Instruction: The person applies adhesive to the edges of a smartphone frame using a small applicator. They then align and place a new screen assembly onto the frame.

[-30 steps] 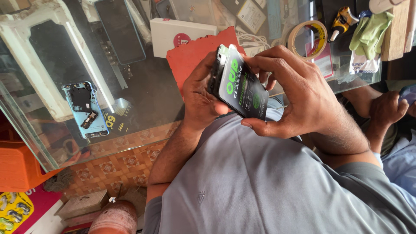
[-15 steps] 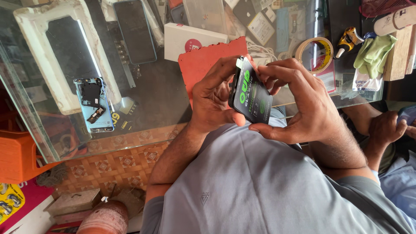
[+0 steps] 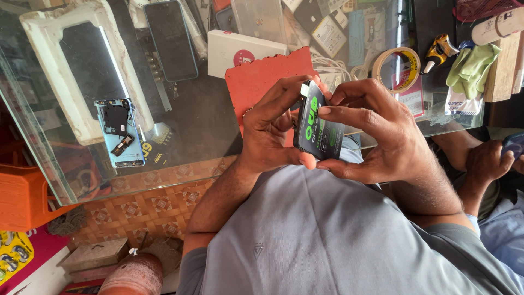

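Observation:
Both my hands hold a black phone-sized slab [image 3: 321, 131] with green print on its face, tilted up above my grey shirt. My left hand [image 3: 268, 133] grips its left edge, with the fingers curled over the top near a small white tab [image 3: 305, 90]. My right hand [image 3: 382, 136] cups the right side and bottom, and its forefinger presses on the printed face. Behind the hands a red mat [image 3: 261, 79] lies on the glass table [image 3: 185, 125].
On the glass are an opened blue phone [image 3: 121, 134], a white frame [image 3: 71, 71], a dark phone [image 3: 170, 41], a white box [image 3: 240, 52], a tape roll [image 3: 396, 68] and a green cloth [image 3: 472, 65]. Another person's hand [image 3: 486, 161] is at right. An orange stool [image 3: 22, 202] stands at left.
The slab has turned more upright and edge-on in my hands. My left fingers have come over its top edge and my right forefinger now presses its face.

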